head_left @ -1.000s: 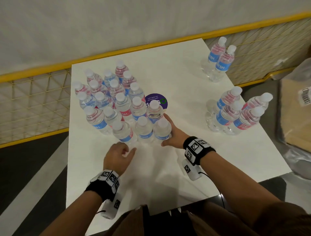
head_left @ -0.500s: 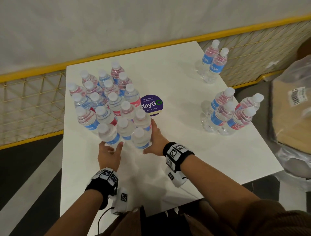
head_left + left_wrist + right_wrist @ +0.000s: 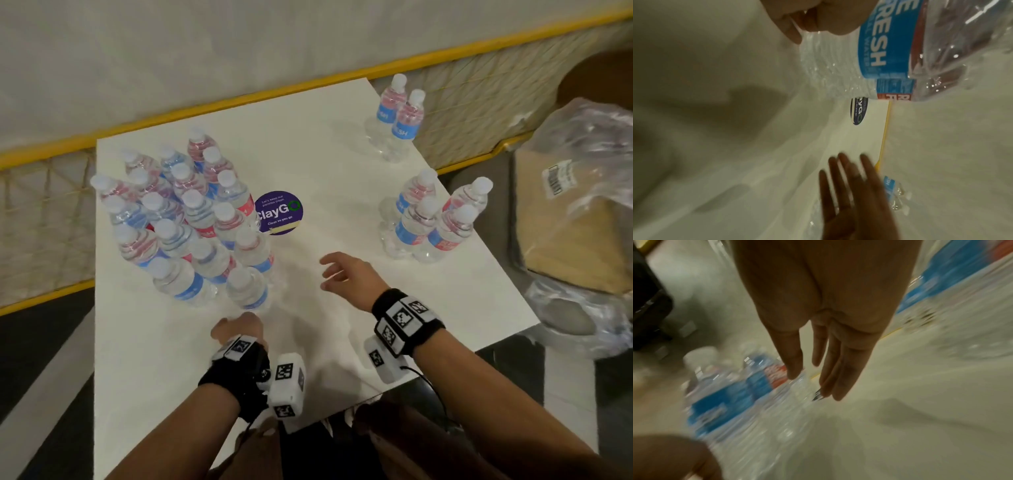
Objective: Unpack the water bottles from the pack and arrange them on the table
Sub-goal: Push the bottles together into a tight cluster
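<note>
A tight cluster of clear water bottles (image 3: 191, 222) with white caps and blue-red labels stands on the left of the white table (image 3: 342, 164). My left hand (image 3: 238, 329) hovers just in front of the nearest bottle (image 3: 247, 289), fingers loosely curled and holding nothing. The left wrist view shows those fingers (image 3: 793, 29) beside that bottle's blue label (image 3: 890, 40). My right hand (image 3: 342, 274) floats open above bare tabletop to the right of the cluster, fingers spread. In the blurred right wrist view the same hand (image 3: 816, 384) is straight-fingered and apart from the bottles (image 3: 721, 402).
Several bottles (image 3: 431, 219) stand grouped near the table's right edge, and two more (image 3: 397, 116) at the back right corner. A purple round sticker (image 3: 279, 212) lies mid-table. Crumpled plastic wrap on cardboard (image 3: 582, 212) sits off to the right. A yellow rail (image 3: 239, 99) runs behind.
Both hands were pressed against the cluster's front bottles, sliding it left. Now they are off it: the left hand has pulled back, the right hand has swung out to the right.
</note>
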`<state>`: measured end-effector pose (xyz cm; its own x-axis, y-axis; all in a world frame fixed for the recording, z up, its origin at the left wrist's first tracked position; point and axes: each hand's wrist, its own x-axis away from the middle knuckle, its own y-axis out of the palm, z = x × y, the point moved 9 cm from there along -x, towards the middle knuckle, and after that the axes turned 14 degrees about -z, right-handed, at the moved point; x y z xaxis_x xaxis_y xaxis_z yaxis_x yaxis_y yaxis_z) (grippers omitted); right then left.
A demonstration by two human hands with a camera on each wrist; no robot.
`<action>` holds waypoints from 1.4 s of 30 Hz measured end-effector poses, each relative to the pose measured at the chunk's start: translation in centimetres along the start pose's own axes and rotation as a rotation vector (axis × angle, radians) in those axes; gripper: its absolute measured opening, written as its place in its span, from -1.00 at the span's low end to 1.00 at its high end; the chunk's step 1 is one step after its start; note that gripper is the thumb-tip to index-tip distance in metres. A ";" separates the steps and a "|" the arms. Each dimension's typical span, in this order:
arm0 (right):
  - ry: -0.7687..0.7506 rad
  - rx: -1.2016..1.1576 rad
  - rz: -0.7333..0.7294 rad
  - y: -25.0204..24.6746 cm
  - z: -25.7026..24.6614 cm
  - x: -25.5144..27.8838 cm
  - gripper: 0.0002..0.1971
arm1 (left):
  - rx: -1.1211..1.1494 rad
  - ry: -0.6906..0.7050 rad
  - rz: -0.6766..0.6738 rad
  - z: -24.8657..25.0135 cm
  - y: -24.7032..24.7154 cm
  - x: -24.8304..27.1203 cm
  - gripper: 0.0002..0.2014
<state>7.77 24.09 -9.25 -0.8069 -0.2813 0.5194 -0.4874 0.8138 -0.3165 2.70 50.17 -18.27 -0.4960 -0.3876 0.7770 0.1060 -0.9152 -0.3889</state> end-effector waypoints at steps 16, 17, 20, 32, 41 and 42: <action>0.241 -0.962 0.425 -18.5 14.2 7.8 -0.26 | -0.152 0.912 -0.543 22.1 22.1 17.9 -0.43; 0.221 -0.958 0.410 -18.7 13.7 7.4 -0.24 | -0.281 0.990 -0.545 23.2 23.3 19.1 -0.32; 0.176 -0.964 0.375 -19.2 12.9 6.1 -0.22 | -0.593 1.038 -0.528 23.9 26.3 19.6 -0.12; 0.117 -0.881 0.052 -14.8 9.9 3.3 -0.14 | -0.831 1.030 -0.532 24.7 24.3 17.9 -0.31; 0.074 -0.841 -0.022 -8.5 5.5 1.0 -0.33 | -0.919 0.915 -0.546 23.3 16.6 14.2 -0.37; 0.072 -0.838 -0.030 -7.6 4.9 0.7 -0.37 | -0.943 0.898 -0.538 23.0 15.6 13.7 -0.37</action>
<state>9.28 15.22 -10.39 -0.7601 -0.2992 0.5768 -0.0765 0.9227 0.3778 17.37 28.02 -2.33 -0.7015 0.5100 0.4978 -0.7015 -0.3710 -0.6085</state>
